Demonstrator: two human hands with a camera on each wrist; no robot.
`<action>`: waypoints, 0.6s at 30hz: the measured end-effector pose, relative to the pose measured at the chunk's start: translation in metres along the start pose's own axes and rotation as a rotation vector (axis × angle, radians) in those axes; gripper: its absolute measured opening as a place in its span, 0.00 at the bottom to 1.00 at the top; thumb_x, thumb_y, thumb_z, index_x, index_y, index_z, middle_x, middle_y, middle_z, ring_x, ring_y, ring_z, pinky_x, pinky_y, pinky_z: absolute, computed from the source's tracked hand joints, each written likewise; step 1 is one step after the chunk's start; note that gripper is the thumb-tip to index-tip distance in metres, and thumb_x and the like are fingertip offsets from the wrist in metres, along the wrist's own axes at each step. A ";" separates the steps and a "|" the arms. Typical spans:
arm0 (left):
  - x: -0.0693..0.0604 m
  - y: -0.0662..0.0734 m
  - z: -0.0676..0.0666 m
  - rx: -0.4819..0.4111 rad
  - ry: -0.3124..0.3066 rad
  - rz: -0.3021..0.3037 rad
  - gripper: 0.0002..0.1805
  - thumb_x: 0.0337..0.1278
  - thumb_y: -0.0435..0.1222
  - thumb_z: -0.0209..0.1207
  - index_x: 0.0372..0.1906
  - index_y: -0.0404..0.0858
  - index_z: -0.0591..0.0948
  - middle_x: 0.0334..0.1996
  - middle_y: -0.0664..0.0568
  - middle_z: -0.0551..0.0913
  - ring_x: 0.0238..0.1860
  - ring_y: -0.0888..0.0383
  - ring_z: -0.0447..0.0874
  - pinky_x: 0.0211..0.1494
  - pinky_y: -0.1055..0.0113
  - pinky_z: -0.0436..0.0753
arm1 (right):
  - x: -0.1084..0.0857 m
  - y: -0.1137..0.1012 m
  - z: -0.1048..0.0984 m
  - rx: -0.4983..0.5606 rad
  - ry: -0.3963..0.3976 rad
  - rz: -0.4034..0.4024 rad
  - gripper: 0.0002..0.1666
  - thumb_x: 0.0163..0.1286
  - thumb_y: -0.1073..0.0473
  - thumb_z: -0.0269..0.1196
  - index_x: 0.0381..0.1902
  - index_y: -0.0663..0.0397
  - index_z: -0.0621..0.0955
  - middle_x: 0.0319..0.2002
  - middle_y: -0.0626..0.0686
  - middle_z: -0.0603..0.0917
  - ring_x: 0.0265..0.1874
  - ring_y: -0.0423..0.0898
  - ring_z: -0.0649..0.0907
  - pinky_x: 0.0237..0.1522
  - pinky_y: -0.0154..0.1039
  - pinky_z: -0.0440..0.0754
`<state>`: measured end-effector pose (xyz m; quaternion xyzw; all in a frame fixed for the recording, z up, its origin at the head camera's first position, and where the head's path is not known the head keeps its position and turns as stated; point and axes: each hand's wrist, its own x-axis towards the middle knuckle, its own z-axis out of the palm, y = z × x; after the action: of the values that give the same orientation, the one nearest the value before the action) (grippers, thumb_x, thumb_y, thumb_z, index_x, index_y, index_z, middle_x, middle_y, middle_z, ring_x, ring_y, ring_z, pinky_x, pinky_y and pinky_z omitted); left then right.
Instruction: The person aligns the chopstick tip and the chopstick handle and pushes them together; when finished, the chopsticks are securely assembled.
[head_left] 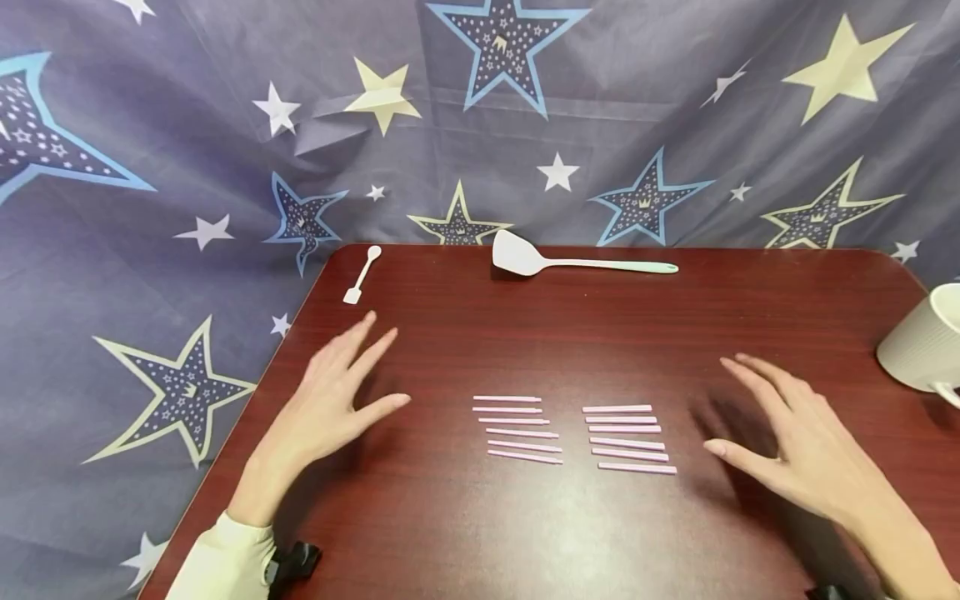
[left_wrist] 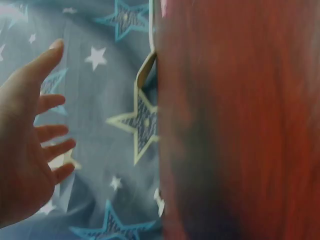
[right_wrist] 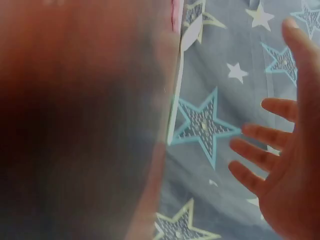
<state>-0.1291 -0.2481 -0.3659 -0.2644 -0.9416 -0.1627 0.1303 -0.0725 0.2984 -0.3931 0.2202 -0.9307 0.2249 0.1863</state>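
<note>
Two groups of slim pink sticks lie in rows on the dark red table point(head_left: 525, 533). Those in the left group point(head_left: 522, 433) are thinner, with a narrow tip at the right end; those in the right group point(head_left: 628, 445) look thicker. My left hand point(head_left: 326, 400) hovers left of the rows, fingers spread, holding nothing. On the other side, my right hand point(head_left: 802, 454) is held over the table with spread fingers and nothing in it. Both wrist views show the left hand point(left_wrist: 25, 135) and right hand point(right_wrist: 295, 145) with fingers extended.
Along the back edge lies a white spatula point(head_left: 517, 254) with a pale green handle end. A small white double-ended scoop point(head_left: 363, 275) is at the back left. A white ribbed mug point(head_left: 918, 346) stands at the right edge. Behind hangs a star-patterned cloth point(head_left: 480, 150).
</note>
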 end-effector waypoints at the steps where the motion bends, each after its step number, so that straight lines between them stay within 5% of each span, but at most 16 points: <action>1: 0.000 0.004 0.003 -0.047 0.003 0.013 0.43 0.60 0.54 0.70 0.77 0.45 0.69 0.79 0.43 0.60 0.75 0.37 0.61 0.73 0.36 0.56 | -0.001 -0.003 0.002 0.021 -0.002 -0.005 0.56 0.47 0.49 0.83 0.74 0.50 0.72 0.66 0.59 0.75 0.60 0.63 0.74 0.61 0.54 0.66; 6: 0.000 0.025 0.020 -0.259 0.014 0.097 0.30 0.57 0.46 0.74 0.64 0.46 0.81 0.64 0.54 0.78 0.65 0.51 0.74 0.69 0.50 0.69 | -0.004 -0.018 0.014 0.114 -0.024 -0.054 0.42 0.47 0.58 0.83 0.62 0.50 0.81 0.54 0.48 0.82 0.55 0.47 0.78 0.61 0.21 0.56; 10: -0.002 0.040 0.035 -0.374 -0.018 0.157 0.22 0.58 0.42 0.74 0.57 0.45 0.84 0.55 0.59 0.81 0.59 0.58 0.77 0.65 0.61 0.74 | -0.006 -0.025 0.023 0.210 -0.064 -0.116 0.33 0.48 0.65 0.82 0.54 0.46 0.84 0.49 0.43 0.84 0.51 0.39 0.80 0.59 0.20 0.63; 18: -0.004 0.057 0.062 -0.477 -0.094 0.196 0.15 0.62 0.40 0.72 0.52 0.45 0.86 0.50 0.62 0.82 0.55 0.63 0.78 0.60 0.62 0.77 | -0.011 -0.033 0.043 0.302 -0.059 -0.208 0.30 0.49 0.71 0.79 0.49 0.43 0.84 0.45 0.40 0.84 0.44 0.38 0.82 0.52 0.23 0.72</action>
<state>-0.1052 -0.1807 -0.4099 -0.3848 -0.8515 -0.3544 0.0354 -0.0582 0.2539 -0.4224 0.3472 -0.8636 0.3351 0.1462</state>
